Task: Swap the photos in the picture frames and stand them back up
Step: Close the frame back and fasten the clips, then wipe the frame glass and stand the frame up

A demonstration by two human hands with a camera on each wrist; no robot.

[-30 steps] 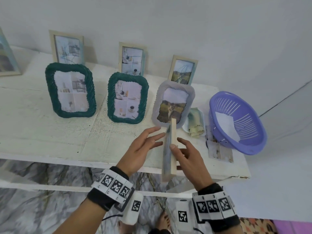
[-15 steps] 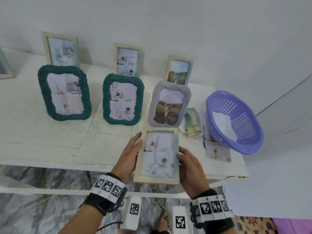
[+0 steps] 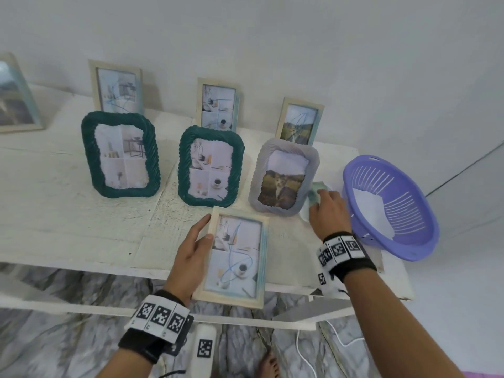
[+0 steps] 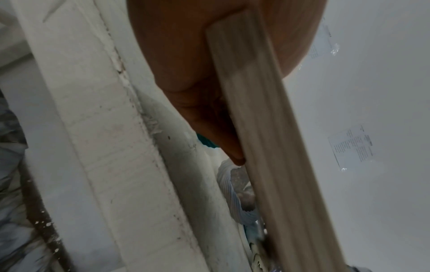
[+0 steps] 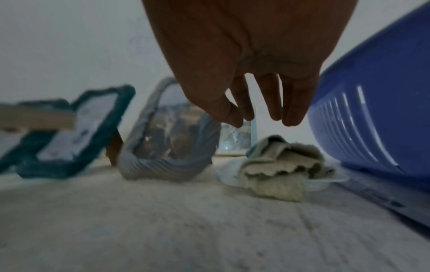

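Note:
A pale wooden picture frame point(image 3: 234, 255) with a four-panel photo hangs face up over the front edge of the white table point(image 3: 68, 214). My left hand point(image 3: 201, 236) grips its left side, thumb on the front and fingers behind; the left wrist view shows the frame's edge point(image 4: 267, 147) against my fingers point(image 4: 197, 92). My right hand point(image 3: 324, 203) hovers with loose, hanging fingers point(image 5: 291, 110) just above a folded beige cloth point(image 5: 279, 165), holding nothing. A grey frame point(image 3: 283, 181) with a landscape photo stands just left of that hand.
Two green woven frames point(image 3: 120, 154) point(image 3: 211, 166) stand left of the grey one. Three wooden frames point(image 3: 117, 87) point(image 3: 219, 103) point(image 3: 298, 121) lean on the wall behind. A purple basket point(image 3: 390, 203) holding paper sits at the table's right end, close to my right hand.
The wooden frame turned from edge-on to face up. My right hand let go of it and moved right to above the cloth; my left hand now holds the frame alone.

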